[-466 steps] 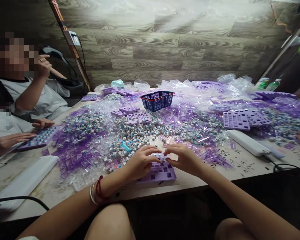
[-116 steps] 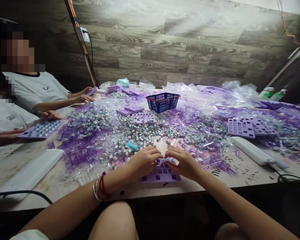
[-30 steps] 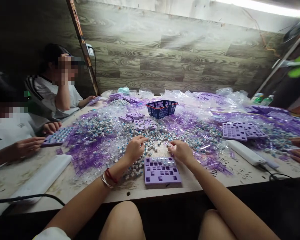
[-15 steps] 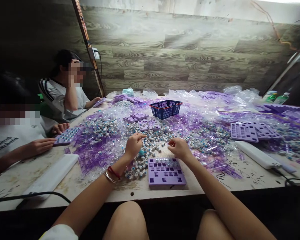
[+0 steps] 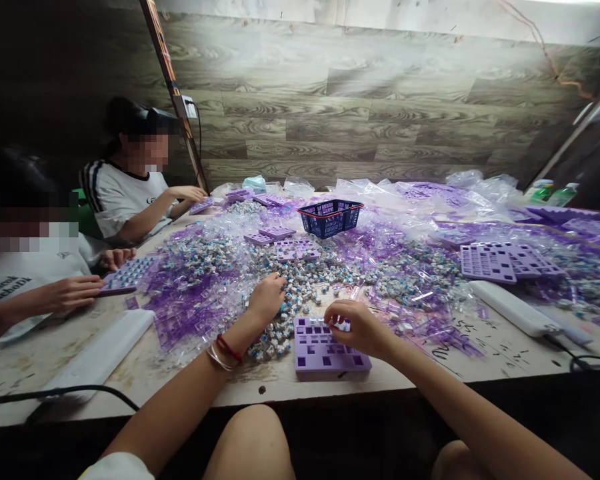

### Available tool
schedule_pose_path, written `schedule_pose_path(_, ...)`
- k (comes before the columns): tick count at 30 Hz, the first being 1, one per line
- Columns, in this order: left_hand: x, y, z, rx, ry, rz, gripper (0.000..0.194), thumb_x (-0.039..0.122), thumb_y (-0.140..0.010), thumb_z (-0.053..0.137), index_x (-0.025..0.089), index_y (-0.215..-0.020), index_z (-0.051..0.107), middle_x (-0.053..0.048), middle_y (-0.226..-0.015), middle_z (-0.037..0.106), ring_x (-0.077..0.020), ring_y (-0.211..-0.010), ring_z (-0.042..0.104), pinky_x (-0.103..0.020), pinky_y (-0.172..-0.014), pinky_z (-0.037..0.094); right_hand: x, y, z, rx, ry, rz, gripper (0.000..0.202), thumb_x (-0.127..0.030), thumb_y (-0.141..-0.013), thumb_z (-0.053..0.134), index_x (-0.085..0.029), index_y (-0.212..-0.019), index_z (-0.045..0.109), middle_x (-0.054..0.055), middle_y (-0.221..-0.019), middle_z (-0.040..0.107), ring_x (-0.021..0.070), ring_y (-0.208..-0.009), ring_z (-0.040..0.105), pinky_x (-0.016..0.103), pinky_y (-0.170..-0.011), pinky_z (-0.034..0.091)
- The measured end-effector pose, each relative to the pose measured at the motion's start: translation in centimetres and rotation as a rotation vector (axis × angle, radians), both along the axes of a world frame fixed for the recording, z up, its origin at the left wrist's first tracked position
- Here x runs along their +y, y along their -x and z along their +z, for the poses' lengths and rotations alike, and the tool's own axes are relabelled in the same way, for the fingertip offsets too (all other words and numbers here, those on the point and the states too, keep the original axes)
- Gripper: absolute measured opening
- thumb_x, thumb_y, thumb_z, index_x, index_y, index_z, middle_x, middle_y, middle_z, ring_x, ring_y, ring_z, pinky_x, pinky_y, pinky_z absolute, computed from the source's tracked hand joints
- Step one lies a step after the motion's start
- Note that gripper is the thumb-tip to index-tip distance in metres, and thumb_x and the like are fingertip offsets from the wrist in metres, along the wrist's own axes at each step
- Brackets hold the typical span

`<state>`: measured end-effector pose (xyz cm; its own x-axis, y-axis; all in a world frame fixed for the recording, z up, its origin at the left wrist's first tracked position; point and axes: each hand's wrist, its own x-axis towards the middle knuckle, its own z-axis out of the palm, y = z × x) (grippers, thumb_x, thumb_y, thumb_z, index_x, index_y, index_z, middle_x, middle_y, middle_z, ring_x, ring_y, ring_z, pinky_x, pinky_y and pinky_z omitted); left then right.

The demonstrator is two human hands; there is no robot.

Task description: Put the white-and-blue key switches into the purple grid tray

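Note:
A purple tray with square holes (image 5: 333, 361) lies at the table's front edge, with clear pieces in its far row. Over its upper right part hangs my right hand (image 5: 360, 327), thumb and fingers pinched together; whatever is between them is too small to make out. My left hand (image 5: 267, 298) is at the pile of small white-and-blue pieces (image 5: 307, 293) left of the tray's far side. Its fingers are curled together among the pieces, and what they grip is hidden.
A dark blue basket (image 5: 330, 220) stands behind the pile. Purple and clear plastic pieces (image 5: 193, 300) spread left. More holed trays (image 5: 500, 263) lie right, near a white bar-shaped device (image 5: 513, 310). A similar white device (image 5: 103, 353) lies left. Two co-workers sit at the left, hands at trays (image 5: 125, 275).
My right hand has moved down and nearer, from beyond the tray to over it. My left hand stays at the pile with fingers more curled. The far co-worker's raised hand has come down.

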<state>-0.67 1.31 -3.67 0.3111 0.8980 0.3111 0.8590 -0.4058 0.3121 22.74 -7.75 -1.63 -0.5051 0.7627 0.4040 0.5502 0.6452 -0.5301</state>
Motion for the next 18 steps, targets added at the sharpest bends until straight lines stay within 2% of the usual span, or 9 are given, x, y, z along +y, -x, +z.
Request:
schedule_pose_path(3,-0.1,-0.2,0.2,0.032,0.008,0.020,0.031,0.003,-0.080,0.051,0.013,-0.107,0.064,-0.008,-0.105,0.059,-0.0214,-0.097,0.056,-0.030,-0.089,0.044,-0.3,-0.1,-0.6,-0.053,-0.055,0.023,0.024,0.000,-0.069,0.058,-0.018,-0.084,0.061,0.003,-0.081,0.065,0.0159,-0.075,0.060,0.027,-0.070,0.048)
schedule_pose_path(9,0.0,-0.2,0.2,0.071,0.033,0.007,0.026,0.001,-0.080,0.047,0.015,-0.091,0.066,-0.006,-0.095,0.061,-0.0218,-0.095,0.057,-0.030,-0.086,0.043,-0.3,-0.5,-1.3,-0.053,-0.089,0.038,0.026,0.001,-0.071,0.057,-0.018,-0.087,0.061,0.006,-0.090,0.067,0.0188,-0.084,0.062,0.030,-0.076,0.051)
schedule_pose_path(18,0.5,-0.1,0.0,0.071,0.030,0.006,0.023,0.004,-0.081,0.048,0.015,-0.091,0.066,-0.006,-0.094,0.063,-0.0201,-0.095,0.058,-0.028,-0.085,0.043,-0.5,-0.4,-1.2,-0.033,-0.082,0.046,0.020,-0.002,-0.075,0.058,-0.017,-0.085,0.067,0.009,-0.098,0.067,0.0197,-0.089,0.065,0.032,-0.080,0.053)
